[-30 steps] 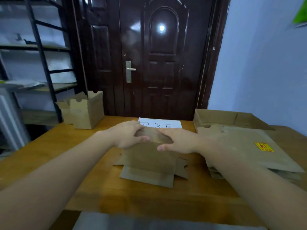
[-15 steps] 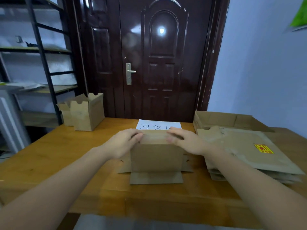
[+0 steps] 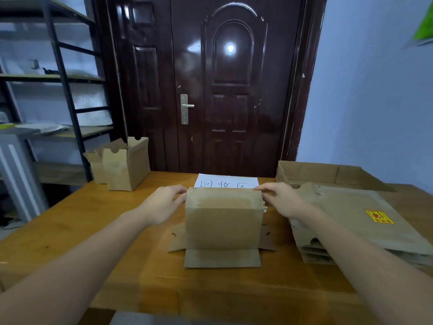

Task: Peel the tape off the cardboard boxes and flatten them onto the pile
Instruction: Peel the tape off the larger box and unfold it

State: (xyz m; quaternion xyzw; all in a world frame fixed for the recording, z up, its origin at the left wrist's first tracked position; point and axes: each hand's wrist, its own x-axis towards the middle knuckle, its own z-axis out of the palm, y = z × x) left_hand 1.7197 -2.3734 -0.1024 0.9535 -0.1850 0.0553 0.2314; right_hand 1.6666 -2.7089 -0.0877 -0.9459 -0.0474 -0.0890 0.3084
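While we hold it upright at table centre | left hand (image 3: pixel 161 205) grips left top corner | box (image 3: pixel 223 221), long axis left-right, between hands, equally near | right hand (image 3: pixel 280 200) pinches right top corner | flattened pile (image 3: pixel 356 221) right

I see both hands at the upright cardboard box (image 3: pixel 223 221) mid-desk (image 3: pixel 70 231): left hand (image 3: pixel 161 205) and right hand (image 3: pixel 282 200) pinch its top corners; the flattened pile (image 3: pixel 358 221) lies right of it.
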